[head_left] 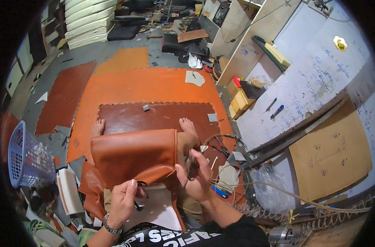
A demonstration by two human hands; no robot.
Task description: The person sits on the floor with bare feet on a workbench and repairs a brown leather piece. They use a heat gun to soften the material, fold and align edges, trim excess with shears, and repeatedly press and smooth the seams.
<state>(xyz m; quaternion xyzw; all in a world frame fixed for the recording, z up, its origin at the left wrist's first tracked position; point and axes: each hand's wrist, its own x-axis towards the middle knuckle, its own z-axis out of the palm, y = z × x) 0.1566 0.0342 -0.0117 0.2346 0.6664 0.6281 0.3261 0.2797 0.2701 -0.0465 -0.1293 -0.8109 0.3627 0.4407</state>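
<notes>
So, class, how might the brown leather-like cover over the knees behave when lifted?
The cover would probably flop, since its surface sags into soft creases. It may also be somewhat slippery, as its sheen suggests a smooth face.

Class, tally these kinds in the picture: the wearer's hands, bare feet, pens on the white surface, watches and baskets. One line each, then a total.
Hands: 2 (left hand, right hand)
Bare feet: 2 (left foot, right foot)
Pens: 2 (upper pen, lower pen)
Watch: 1
Basket: 1
Total: 8
</notes>
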